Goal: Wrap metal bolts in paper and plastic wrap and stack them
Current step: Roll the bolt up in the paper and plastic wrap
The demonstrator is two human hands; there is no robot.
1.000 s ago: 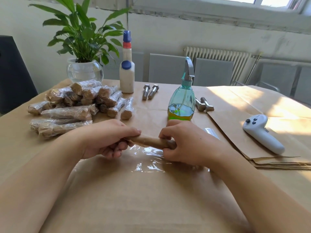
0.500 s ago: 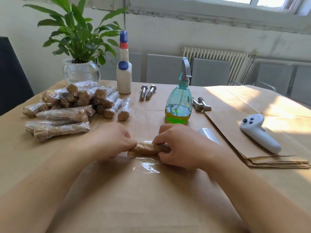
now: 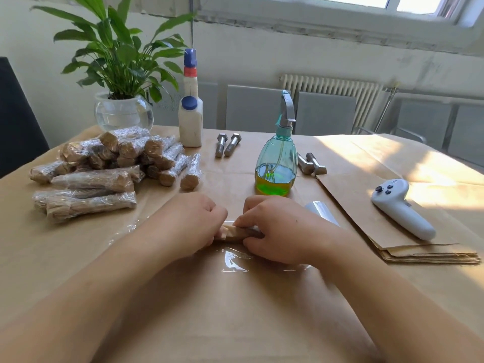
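Observation:
A paper-wrapped bolt (image 3: 235, 233) lies crosswise at the table's middle on a sheet of clear plastic wrap (image 3: 233, 260). My left hand (image 3: 191, 221) grips its left end and my right hand (image 3: 275, 229) grips its right end, fingers curled over it, so only a short stretch shows between them. A pile of wrapped bolts (image 3: 110, 163) is stacked at the left. Two bare bolts (image 3: 227, 144) lie at the back and two more bare bolts (image 3: 311, 163) behind the spray bottle. A plastic wrap roll (image 3: 320, 212) lies just right of my right hand.
A green spray bottle (image 3: 276, 163) stands right behind my hands. A white glue bottle (image 3: 190, 113) and a potted plant (image 3: 123, 111) stand at the back left. A stack of brown paper sheets (image 3: 408, 247) with a white controller (image 3: 400, 208) on it lies at the right.
My hands have drawn closer together over the bolt and rolled it toward me; plastic wrap now covers it, and less of the sheet shows in front.

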